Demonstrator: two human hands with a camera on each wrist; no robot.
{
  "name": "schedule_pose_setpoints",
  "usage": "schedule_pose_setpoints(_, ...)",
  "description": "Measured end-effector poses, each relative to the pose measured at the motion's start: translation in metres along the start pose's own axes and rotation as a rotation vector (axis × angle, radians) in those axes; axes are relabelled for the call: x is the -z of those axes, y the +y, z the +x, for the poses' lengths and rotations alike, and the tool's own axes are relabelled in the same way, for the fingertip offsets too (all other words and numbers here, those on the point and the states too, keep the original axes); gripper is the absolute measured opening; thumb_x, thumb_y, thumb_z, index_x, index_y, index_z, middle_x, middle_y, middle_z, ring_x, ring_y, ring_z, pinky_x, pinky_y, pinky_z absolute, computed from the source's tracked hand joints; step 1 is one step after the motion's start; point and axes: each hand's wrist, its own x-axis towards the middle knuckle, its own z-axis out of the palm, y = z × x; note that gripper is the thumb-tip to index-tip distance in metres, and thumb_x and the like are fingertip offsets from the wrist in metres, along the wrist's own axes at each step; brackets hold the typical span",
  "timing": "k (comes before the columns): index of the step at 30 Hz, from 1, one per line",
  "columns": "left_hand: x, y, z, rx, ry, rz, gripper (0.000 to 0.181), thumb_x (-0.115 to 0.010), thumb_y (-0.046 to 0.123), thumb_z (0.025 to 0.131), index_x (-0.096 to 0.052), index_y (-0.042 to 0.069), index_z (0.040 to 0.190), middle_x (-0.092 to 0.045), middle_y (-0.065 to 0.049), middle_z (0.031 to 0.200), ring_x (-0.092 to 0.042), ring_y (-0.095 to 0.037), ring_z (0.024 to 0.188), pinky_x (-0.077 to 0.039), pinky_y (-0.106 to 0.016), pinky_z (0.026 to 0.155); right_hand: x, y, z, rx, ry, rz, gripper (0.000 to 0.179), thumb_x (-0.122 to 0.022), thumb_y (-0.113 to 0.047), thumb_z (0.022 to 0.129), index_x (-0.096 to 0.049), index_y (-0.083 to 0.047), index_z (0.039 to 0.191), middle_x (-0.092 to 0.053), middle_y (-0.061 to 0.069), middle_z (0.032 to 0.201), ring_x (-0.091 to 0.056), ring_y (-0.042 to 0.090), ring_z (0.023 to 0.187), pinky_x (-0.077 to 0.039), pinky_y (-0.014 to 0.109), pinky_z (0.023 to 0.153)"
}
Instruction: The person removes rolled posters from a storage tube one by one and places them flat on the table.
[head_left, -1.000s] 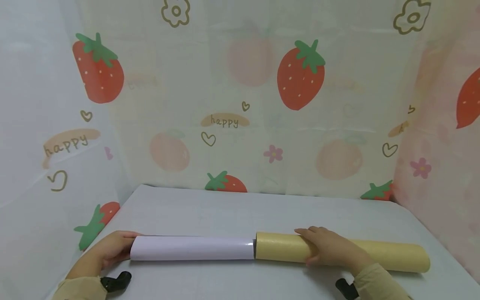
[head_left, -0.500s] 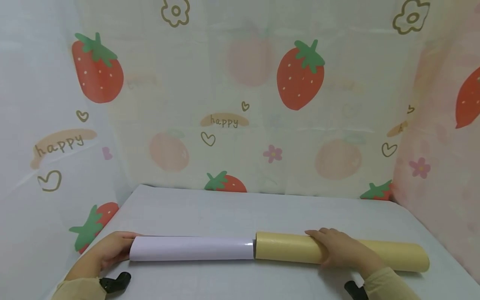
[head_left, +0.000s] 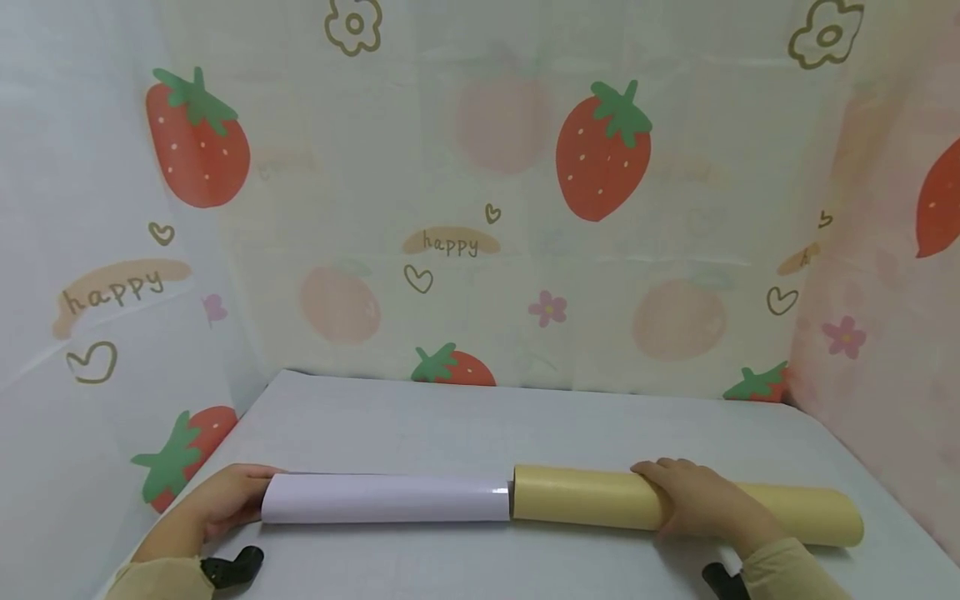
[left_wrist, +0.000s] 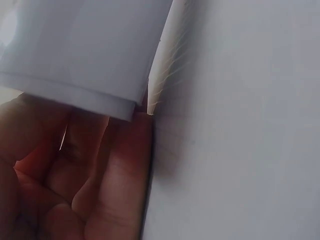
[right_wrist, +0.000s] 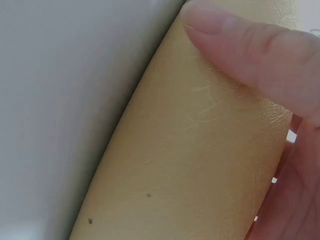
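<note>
Two rolls of sheet material lie end to end across the table. The pale lilac roll (head_left: pixel 386 498) is on the left, and the glossy tan roll (head_left: pixel 585 497) is on the right. My left hand (head_left: pixel 231 500) holds the lilac roll's left end; in the left wrist view its fingers (left_wrist: pixel 125 175) go in at the roll's edge, their tips hidden. Around the middle of the tan roll, my right hand (head_left: pixel 701 500) has its thumb (right_wrist: pixel 240 45) on the near side and its fingers over the far side. A thin dark band (head_left: pixel 512 500) shows where the rolls meet.
The rolls rest on a white tabletop (head_left: pixel 540 433). Behind and at both sides hang sheets (head_left: pixel 450 167) printed with strawberries and "happy". Black camera mounts (head_left: pixel 234 568) sit at the wrists, below beige sleeves.
My right hand has slid to the right along the tan roll, still around it, while both rolls have stayed in place. The left hand has hardly moved.
</note>
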Motion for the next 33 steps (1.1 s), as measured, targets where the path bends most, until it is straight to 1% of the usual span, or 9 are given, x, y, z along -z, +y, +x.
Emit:
schedule_pose_setpoints(4,0.0,0.0,0.0,0.004,0.004,0.01,0.03,-0.054,0.012,0.088,-0.061,-0.003,0.112,-0.063,-0.015,0.107,-0.061,-0.022,0.089,-0.052,-0.04,0.074,-0.001,0.004,0.002,0.025,0.026,-0.013,0.071,-0.084,-0.033,0.054,-0.056,-0.015,0.116,-0.056,-0.006,0.1,-0.054,0.02,0.094,-0.043,0.044,0.081)
schedule_pose_setpoints(6,0.001,0.001,0.0,0.01,0.005,0.017,0.03,-0.053,0.012,0.089,-0.061,-0.003,0.113,-0.063,-0.016,0.108,-0.061,-0.022,0.089,-0.052,-0.04,0.074,-0.002,0.005,0.003,0.038,0.037,-0.028,0.07,-0.084,-0.034,0.053,-0.056,-0.016,0.114,-0.055,-0.008,0.098,-0.054,0.019,0.093,-0.043,0.043,0.081)
schedule_pose_setpoints(11,0.001,-0.001,0.001,0.018,0.003,0.02,0.03,-0.052,0.012,0.09,-0.06,-0.003,0.114,-0.062,-0.016,0.109,-0.061,-0.022,0.09,-0.052,-0.04,0.075,-0.003,0.007,0.003,0.077,0.066,-0.057,0.068,-0.083,-0.034,0.053,-0.058,-0.015,0.113,-0.056,-0.008,0.099,-0.054,0.019,0.092,-0.043,0.041,0.081)
schedule_pose_setpoints(15,0.0,-0.002,0.001,0.016,-0.007,0.005,0.03,-0.053,0.012,0.089,-0.061,-0.004,0.114,-0.063,-0.015,0.108,-0.061,-0.022,0.089,-0.052,-0.04,0.074,-0.001,0.008,0.002,0.107,0.096,-0.088,0.067,-0.083,-0.035,0.054,-0.058,-0.015,0.113,-0.056,-0.008,0.097,-0.053,0.016,0.088,-0.044,0.039,0.077)
schedule_pose_setpoints(19,-0.002,-0.002,0.0,0.019,-0.006,-0.003,0.03,-0.055,0.013,0.089,-0.061,-0.003,0.113,-0.063,-0.015,0.106,-0.061,-0.022,0.087,-0.052,-0.039,0.074,0.006,0.008,0.002,0.098,0.118,-0.104,0.065,-0.082,-0.033,0.056,-0.058,-0.016,0.113,-0.055,-0.009,0.095,-0.052,0.015,0.086,-0.044,0.038,0.076)
schedule_pose_setpoints(23,-0.003,-0.001,-0.001,0.017,-0.006,-0.001,0.029,-0.055,0.014,0.089,-0.062,-0.003,0.112,-0.063,-0.015,0.105,-0.061,-0.022,0.086,-0.052,-0.039,0.072,0.016,0.008,0.004,0.093,0.125,-0.115,0.065,-0.081,-0.032,0.057,-0.057,-0.014,0.115,-0.056,-0.007,0.097,-0.053,0.017,0.088,-0.044,0.039,0.077)
schedule_pose_setpoints(27,-0.005,-0.001,-0.002,-0.01,-0.06,-0.02,0.03,-0.055,0.015,0.089,-0.062,-0.003,0.112,-0.063,-0.014,0.105,-0.06,-0.022,0.087,-0.052,-0.039,0.072,0.025,0.011,0.008,0.117,0.129,-0.15,0.067,-0.083,-0.032,0.057,-0.057,-0.012,0.115,-0.058,-0.003,0.098,-0.054,0.02,0.086,-0.044,0.04,0.076)
schedule_pose_setpoints(30,-0.007,0.0,-0.002,-0.036,-0.106,-0.042,0.03,-0.055,0.015,0.089,-0.062,-0.004,0.112,-0.063,-0.014,0.105,-0.06,-0.022,0.088,-0.052,-0.039,0.073,0.03,0.013,0.01,0.113,0.127,-0.167,0.068,-0.084,-0.032,0.056,-0.057,-0.011,0.115,-0.058,-0.002,0.097,-0.054,0.02,0.084,-0.045,0.039,0.075)
schedule_pose_setpoints(33,-0.01,0.003,-0.002,-0.044,-0.114,-0.045,0.03,-0.055,0.015,0.088,-0.062,-0.003,0.111,-0.064,-0.013,0.104,-0.06,-0.021,0.086,-0.052,-0.038,0.072,0.036,0.015,0.012,0.103,0.122,-0.169,0.067,-0.084,-0.032,0.057,-0.057,-0.011,0.115,-0.058,-0.001,0.097,-0.054,0.02,0.085,-0.045,0.039,0.075)
